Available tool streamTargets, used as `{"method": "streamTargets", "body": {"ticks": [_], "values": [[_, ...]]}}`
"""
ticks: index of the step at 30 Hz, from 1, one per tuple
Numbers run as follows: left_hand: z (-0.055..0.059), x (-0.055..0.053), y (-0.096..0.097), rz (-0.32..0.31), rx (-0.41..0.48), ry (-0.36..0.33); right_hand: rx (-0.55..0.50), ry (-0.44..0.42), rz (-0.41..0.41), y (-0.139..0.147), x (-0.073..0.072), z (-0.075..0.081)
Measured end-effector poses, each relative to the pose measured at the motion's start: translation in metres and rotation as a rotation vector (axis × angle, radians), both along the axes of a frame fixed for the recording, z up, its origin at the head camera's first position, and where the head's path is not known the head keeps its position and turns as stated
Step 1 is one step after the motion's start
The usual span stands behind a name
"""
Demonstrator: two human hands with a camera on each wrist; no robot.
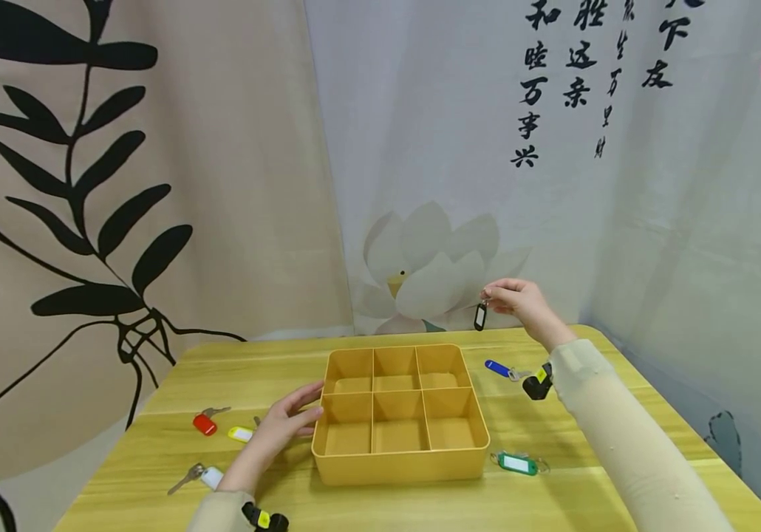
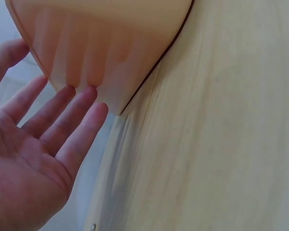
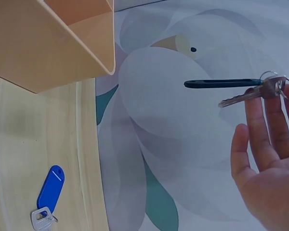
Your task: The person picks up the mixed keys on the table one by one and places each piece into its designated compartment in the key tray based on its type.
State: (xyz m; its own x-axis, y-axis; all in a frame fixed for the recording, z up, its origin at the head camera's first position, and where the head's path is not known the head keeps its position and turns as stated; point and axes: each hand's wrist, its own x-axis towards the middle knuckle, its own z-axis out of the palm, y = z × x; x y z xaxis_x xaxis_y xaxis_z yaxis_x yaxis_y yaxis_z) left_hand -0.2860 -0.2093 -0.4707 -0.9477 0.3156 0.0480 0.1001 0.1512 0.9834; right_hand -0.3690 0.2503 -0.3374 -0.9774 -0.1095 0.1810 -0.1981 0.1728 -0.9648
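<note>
A yellow box [image 1: 400, 469] with several square compartments stands mid-table; no items show inside them. My left hand [image 1: 281, 423] is at its left side, and in the left wrist view its extended fingertips [image 2: 100, 111] meet the wall. Raised above the far right part of the table, my right hand [image 1: 519, 298] pinches a key ring between thumb and fingers. From that ring hang a black key tag [image 1: 480, 317] with a white label and a metal key [image 3: 248, 96]. In the right wrist view the tag appears edge-on beside the key.
Right of the box lie a blue key tag [image 1: 497, 368] with its key and a green key tag [image 1: 517, 464]. To the left are a red tag [image 1: 205, 424], a yellow tag [image 1: 241, 434] and a white tag [image 1: 211, 477]. A printed curtain [image 1: 254, 185] hangs behind the table.
</note>
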Motion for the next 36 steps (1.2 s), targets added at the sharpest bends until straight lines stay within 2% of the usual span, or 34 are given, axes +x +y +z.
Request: {"method": "streamTargets", "body": {"ticks": [36], "values": [[-0.003,-0.002,0.002,-0.003,-0.009,0.010,-0.009,0.014,0.042,-0.011,-0.013,0.007]]}}
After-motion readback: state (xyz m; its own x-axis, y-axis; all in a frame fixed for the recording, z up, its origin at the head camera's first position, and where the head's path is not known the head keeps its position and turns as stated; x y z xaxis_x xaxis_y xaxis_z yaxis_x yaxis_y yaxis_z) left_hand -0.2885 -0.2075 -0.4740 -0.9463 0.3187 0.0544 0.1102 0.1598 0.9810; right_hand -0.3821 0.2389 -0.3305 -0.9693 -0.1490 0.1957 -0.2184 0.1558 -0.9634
